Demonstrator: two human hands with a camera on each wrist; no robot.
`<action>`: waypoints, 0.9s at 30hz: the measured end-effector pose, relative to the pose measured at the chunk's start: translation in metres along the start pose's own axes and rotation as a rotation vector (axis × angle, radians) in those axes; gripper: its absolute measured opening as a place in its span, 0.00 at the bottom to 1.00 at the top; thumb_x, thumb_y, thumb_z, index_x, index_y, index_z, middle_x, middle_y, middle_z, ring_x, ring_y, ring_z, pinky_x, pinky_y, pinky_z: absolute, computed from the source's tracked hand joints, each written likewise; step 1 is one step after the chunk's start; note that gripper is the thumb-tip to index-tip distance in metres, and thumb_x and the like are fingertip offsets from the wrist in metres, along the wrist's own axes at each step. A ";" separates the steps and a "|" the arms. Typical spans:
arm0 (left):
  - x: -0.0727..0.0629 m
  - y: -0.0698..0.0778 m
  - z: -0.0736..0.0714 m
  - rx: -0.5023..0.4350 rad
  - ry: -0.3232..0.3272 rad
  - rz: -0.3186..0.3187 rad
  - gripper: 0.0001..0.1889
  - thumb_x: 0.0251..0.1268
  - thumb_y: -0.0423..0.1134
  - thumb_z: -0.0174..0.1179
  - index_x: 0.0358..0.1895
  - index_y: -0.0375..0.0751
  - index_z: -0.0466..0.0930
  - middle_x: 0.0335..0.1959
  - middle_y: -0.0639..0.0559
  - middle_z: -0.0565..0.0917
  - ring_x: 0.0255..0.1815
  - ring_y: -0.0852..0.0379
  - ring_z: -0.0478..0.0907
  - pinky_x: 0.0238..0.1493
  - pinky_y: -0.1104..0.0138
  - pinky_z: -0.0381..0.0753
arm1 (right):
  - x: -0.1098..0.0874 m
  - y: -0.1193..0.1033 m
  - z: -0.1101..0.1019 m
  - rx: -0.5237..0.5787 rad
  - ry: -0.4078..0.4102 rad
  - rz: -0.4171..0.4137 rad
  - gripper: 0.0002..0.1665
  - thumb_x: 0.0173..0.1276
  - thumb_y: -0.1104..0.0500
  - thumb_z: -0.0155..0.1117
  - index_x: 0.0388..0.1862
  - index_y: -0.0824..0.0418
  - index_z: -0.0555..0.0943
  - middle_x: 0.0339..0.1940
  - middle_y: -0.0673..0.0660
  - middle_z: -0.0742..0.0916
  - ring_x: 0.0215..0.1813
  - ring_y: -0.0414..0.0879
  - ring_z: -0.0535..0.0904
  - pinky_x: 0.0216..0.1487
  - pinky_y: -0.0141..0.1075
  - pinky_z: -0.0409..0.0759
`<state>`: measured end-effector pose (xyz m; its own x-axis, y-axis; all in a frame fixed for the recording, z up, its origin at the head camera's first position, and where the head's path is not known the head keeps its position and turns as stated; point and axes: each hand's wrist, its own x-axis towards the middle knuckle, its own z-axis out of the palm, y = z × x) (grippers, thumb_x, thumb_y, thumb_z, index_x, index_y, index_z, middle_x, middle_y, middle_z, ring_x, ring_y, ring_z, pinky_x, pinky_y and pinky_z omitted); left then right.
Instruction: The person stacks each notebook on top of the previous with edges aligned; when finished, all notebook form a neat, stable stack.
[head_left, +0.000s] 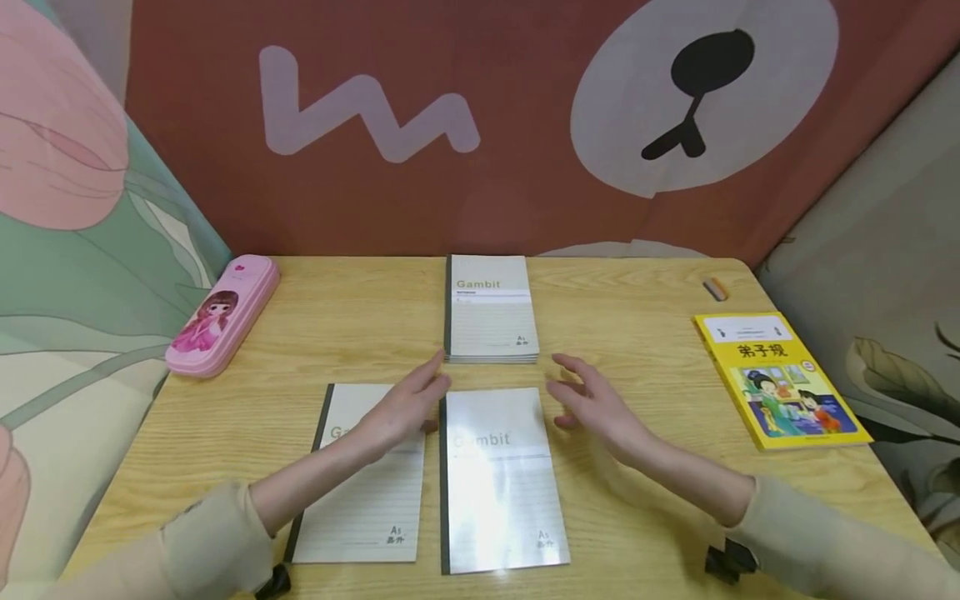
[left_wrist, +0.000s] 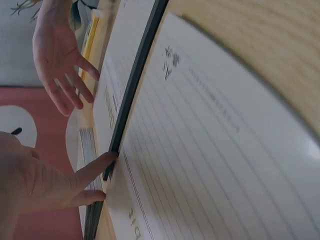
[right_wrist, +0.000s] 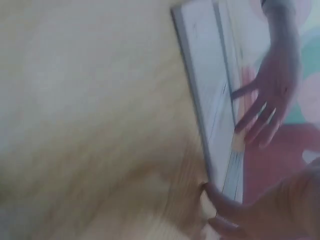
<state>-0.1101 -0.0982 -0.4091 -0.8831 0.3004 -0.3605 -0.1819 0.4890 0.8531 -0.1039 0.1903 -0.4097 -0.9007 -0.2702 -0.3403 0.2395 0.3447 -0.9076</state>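
Observation:
Two Gambit notebooks lie side by side at the front of the table: a left notebook (head_left: 360,508) and a middle notebook (head_left: 501,492), whose cover shines with glare. Behind them sits a stack of similar notebooks (head_left: 491,321). My left hand (head_left: 401,408) hovers over the upper part of the left notebook, fingers extended toward the stack. To the right of the middle notebook is my right hand (head_left: 600,408), its fingers loosely bent and pointing at the stack's lower right corner. Neither hand holds anything. In the right wrist view the right hand (right_wrist: 270,210) is blurred.
A pink pencil case (head_left: 225,317) lies at the table's left edge. On the right are a yellow picture book (head_left: 780,379) and, behind it, a small eraser-like block (head_left: 715,289). A brown patterned backdrop (head_left: 510,200) stands behind the table (head_left: 630,308).

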 end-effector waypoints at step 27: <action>-0.002 -0.001 0.005 -0.125 0.050 -0.051 0.25 0.77 0.38 0.53 0.74 0.41 0.72 0.68 0.45 0.81 0.73 0.48 0.75 0.76 0.49 0.71 | -0.011 -0.001 0.013 0.100 -0.044 0.121 0.43 0.74 0.70 0.52 0.83 0.71 0.47 0.73 0.77 0.73 0.60 0.52 0.81 0.56 0.42 0.84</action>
<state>-0.1061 -0.0950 -0.4118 -0.8910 0.2351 -0.3884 -0.2770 0.3963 0.8753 -0.0896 0.1810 -0.4080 -0.8467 -0.2721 -0.4572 0.3821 0.2869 -0.8784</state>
